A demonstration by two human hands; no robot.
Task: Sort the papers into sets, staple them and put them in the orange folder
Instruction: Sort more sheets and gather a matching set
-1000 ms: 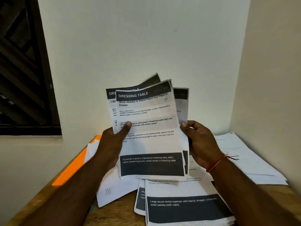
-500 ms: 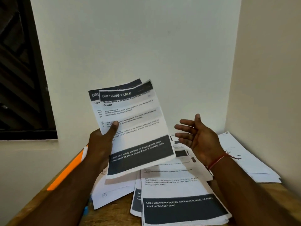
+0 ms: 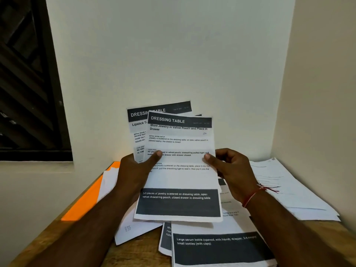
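Observation:
I hold a small fan of printed sheets headed "DRESSING TABLE" (image 3: pixel 179 170) upright above the table. My left hand (image 3: pixel 134 170) grips their left edge, thumb on the front sheet. My right hand (image 3: pixel 231 170) pinches the right edge of the front sheet. A second sheet (image 3: pixel 138 130) about lipstick peeks out behind at the left. The orange folder (image 3: pixel 84 201) lies flat along the table's left side, partly under white papers. No stapler is visible.
Loose printed sheets (image 3: pixel 221 247) lie on the wooden table (image 3: pixel 142 253) below my hands. A pile of white papers (image 3: pixel 285 189) sits at the right by the wall. Walls close in behind and at the right; a dark window (image 3: pixel 25 83) is at the left.
My right hand dropped a sheet onto the table, stood open half a second ago, and has come back to grip the right edge of the held sheets, which are raised and centred again.

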